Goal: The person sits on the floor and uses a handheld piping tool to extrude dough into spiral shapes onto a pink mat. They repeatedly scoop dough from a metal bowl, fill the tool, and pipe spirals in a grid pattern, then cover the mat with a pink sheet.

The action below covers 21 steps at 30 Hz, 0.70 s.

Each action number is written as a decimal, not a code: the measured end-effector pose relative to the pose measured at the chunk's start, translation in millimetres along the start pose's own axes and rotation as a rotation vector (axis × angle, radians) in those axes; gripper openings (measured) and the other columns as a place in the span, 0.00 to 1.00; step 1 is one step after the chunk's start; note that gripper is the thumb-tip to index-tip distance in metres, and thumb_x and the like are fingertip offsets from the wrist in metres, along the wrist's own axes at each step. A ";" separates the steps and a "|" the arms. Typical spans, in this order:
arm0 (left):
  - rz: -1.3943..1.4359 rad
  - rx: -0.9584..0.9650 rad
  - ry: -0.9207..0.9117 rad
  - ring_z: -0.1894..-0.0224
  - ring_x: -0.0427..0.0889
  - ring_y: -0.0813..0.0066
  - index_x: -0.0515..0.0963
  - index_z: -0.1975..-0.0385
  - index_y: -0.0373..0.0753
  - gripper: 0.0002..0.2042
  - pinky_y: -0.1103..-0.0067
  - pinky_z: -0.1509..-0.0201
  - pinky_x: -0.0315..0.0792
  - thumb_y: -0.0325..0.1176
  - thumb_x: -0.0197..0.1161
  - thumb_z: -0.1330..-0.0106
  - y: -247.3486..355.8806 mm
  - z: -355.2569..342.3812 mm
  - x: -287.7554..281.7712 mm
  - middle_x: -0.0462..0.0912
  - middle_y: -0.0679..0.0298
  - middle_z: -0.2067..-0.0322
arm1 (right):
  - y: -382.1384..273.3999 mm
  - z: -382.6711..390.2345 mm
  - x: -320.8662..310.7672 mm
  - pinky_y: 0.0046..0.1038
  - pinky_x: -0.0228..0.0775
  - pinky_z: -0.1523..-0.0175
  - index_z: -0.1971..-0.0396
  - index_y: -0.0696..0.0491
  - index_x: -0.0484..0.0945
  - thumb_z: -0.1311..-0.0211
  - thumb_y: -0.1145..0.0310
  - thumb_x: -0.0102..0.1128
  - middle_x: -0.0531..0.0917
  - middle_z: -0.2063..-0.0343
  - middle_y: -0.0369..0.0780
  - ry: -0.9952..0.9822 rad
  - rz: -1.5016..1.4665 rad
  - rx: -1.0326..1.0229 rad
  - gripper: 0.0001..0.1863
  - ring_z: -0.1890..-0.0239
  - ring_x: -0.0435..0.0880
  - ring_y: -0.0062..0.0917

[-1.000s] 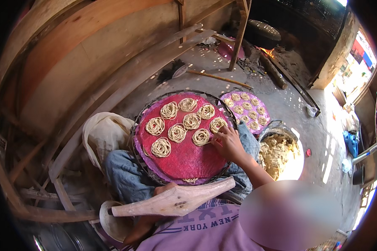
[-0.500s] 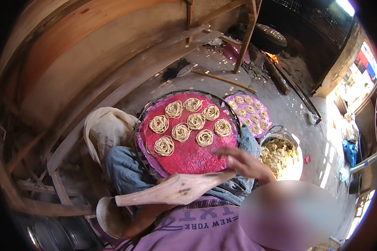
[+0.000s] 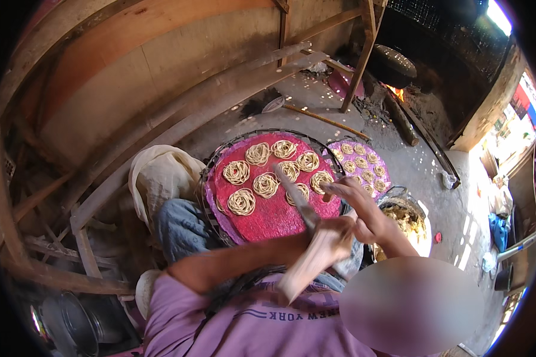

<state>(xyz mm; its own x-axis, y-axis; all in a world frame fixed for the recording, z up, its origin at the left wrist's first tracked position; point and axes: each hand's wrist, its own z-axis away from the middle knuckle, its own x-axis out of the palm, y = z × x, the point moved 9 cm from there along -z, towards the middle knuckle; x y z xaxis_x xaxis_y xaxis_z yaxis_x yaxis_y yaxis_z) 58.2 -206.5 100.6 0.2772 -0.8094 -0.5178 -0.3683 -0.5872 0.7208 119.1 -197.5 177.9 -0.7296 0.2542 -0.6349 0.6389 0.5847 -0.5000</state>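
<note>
My left hand (image 3: pixel 330 235) grips a pale wooden tool (image 3: pixel 301 268), which is tilted and smeared by motion; a narrow grey part reaches up over the red round mat (image 3: pixel 268 223). Several coiled noodle nests (image 3: pixel 241 201) lie on this mat, on a dark woven tray. My right hand (image 3: pixel 363 208) is at the mat's right side beside the tool, fingers loosely apart and partly bent; whether it touches the tool is unclear. A bowl of yellowish dough (image 3: pixel 408 223) sits to its right. Behind, a smaller pink round mat (image 3: pixel 381 163) holds more nests.
A wooden frame (image 3: pixel 89 190) runs along the left, with pale cloth (image 3: pixel 161 172) beside my leg. At the back are a stick (image 3: pixel 327 122), a dark pot (image 3: pixel 390 62) over a wood fire and logs (image 3: pixel 402 119). Bags (image 3: pixel 497 229) lie at the right by a bright doorway.
My left hand has risen from low near my lap to the middle, swinging the wooden tool from crosswise to upright diagonal. My right hand left the nests, dropped, then rose again beside the tool.
</note>
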 end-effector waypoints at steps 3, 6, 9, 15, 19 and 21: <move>0.202 0.104 -0.146 0.64 0.79 0.65 0.74 0.64 0.35 0.08 0.69 0.62 0.72 0.29 0.61 0.42 -18.0 -18.4 8.7 0.79 0.59 0.67 | -83.3 -18.0 10.4 0.37 0.73 0.67 0.43 0.58 0.67 0.37 0.50 0.57 0.78 0.68 0.45 -0.279 -0.010 -0.434 0.32 0.71 0.80 0.37; 0.264 0.186 -0.159 0.67 0.79 0.66 0.75 0.65 0.35 0.09 0.68 0.63 0.72 0.29 0.62 0.43 -14.1 -40.1 13.9 0.80 0.59 0.68 | -89.6 -22.0 -0.3 0.34 0.72 0.73 0.44 0.58 0.66 0.39 0.67 0.61 0.79 0.70 0.46 -0.272 0.155 -0.255 0.25 0.71 0.82 0.34; 0.234 0.136 -0.247 0.70 0.80 0.67 0.76 0.66 0.34 0.09 0.68 0.65 0.72 0.29 0.64 0.44 -11.8 -61.8 27.2 0.82 0.59 0.70 | -36.2 -4.7 -46.9 0.26 0.68 0.78 0.42 0.58 0.64 0.37 0.73 0.60 0.76 0.75 0.39 -0.063 0.113 0.242 0.24 0.78 0.78 0.25; -0.161 -0.024 -0.178 0.60 0.81 0.60 0.78 0.62 0.37 0.12 0.68 0.55 0.72 0.34 0.67 0.44 -52.3 -72.4 17.8 0.82 0.57 0.65 | -4.4 129.1 -224.0 0.21 0.63 0.79 0.46 0.50 0.67 0.29 0.67 0.50 0.70 0.79 0.30 0.888 0.136 0.630 0.14 0.85 0.66 0.15; 0.270 -0.186 0.004 0.55 0.80 0.64 0.76 0.56 0.37 0.16 0.68 0.48 0.71 0.32 0.68 0.42 -85.4 -93.7 37.9 0.81 0.60 0.59 | -14.7 267.3 -273.3 0.16 0.56 0.83 0.45 0.47 0.66 0.27 0.60 0.48 0.62 0.82 0.29 1.572 -0.097 0.341 0.15 0.87 0.58 0.12; 0.718 -0.215 0.127 0.49 0.77 0.72 0.74 0.51 0.35 0.19 0.73 0.45 0.70 0.33 0.69 0.39 -91.2 -116.3 61.0 0.79 0.61 0.53 | 0.5 325.3 -257.6 0.18 0.60 0.79 0.47 0.46 0.66 0.26 0.59 0.47 0.60 0.82 0.29 1.859 -0.179 0.202 0.13 0.85 0.60 0.13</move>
<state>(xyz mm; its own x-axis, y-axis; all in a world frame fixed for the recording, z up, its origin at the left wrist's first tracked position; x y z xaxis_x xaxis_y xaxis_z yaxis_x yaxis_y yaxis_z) 211.9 -201.3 57.0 0.1396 -0.9772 0.1600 -0.3189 0.1086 0.9415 386.8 -513.2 149.6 0.0070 0.6916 0.7222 0.4496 0.6430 -0.6200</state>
